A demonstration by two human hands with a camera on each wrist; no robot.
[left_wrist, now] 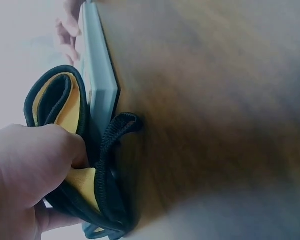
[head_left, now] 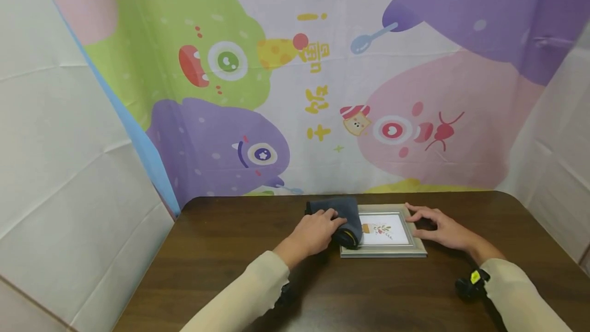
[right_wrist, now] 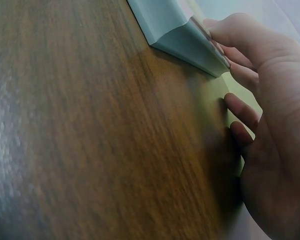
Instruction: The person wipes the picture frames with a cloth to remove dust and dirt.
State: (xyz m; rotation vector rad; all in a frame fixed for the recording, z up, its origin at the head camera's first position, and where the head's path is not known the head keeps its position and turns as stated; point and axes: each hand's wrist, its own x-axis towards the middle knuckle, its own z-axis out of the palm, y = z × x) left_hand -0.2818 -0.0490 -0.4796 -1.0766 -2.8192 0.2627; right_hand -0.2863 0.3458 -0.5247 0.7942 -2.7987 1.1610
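A picture frame [head_left: 384, 252] with a silvery beige border lies flat on the table, around a white picture of a potted plant. Over its left part lies a folded cloth [head_left: 348, 209], dark grey outside with a black edge. Yellow lining shows in the folds of the cloth [left_wrist: 82, 185] in the left wrist view. My left hand [head_left: 312, 232] grips this cloth, thumb tucked into the fold. At the opposite side, my right hand [head_left: 442, 228] holds the frame's right edge with bent fingers and thumb. Its lower fingers [right_wrist: 242, 110] stay off the frame in the right wrist view.
The dark brown wooden table [head_left: 230, 275] has rounded far corners. Behind it hangs a curtain [head_left: 322, 168] printed with cartoon monsters. Pale fabric [head_left: 83, 168] covers the left side. A black wrist device [head_left: 471, 285] with a yellow mark sits at my right cuff.
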